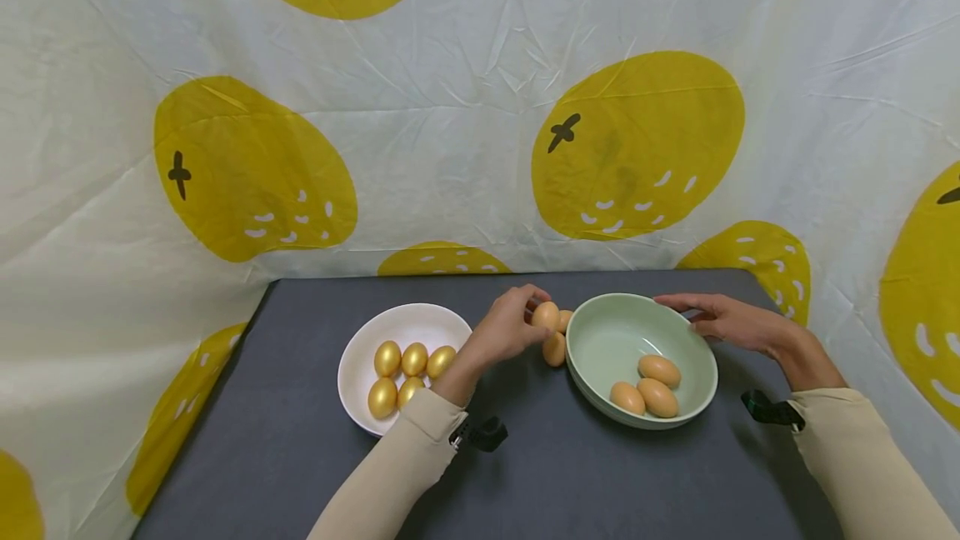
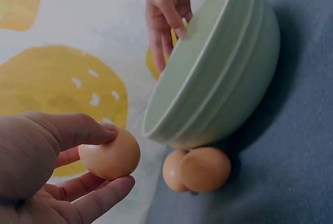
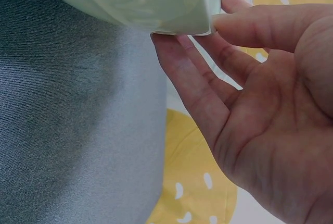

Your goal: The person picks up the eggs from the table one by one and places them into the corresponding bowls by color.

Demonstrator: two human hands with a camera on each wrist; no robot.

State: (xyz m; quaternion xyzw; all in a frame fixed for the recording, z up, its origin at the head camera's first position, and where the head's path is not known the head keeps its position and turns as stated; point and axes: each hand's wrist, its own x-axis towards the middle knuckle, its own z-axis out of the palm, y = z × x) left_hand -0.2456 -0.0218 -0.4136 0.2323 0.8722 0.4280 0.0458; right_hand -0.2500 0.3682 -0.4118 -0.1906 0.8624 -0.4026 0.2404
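Note:
My left hand pinches a brown egg between thumb and fingers, just left of the green bowl. Two more brown eggs lie on the table against that bowl's left side, one egg nearer me and another egg partly hidden behind the held one. Inside the green bowl, three brown eggs are gathered toward the near side. At its right rim, my right hand holds the bowl, with the thumb on the edge and the fingers against the outside.
A white bowl with several golden eggs stands on the left, partly covered by my left forearm. Dark grey cloth covers the table. Behind its far edge hangs a white curtain printed with yellow fruit shapes.

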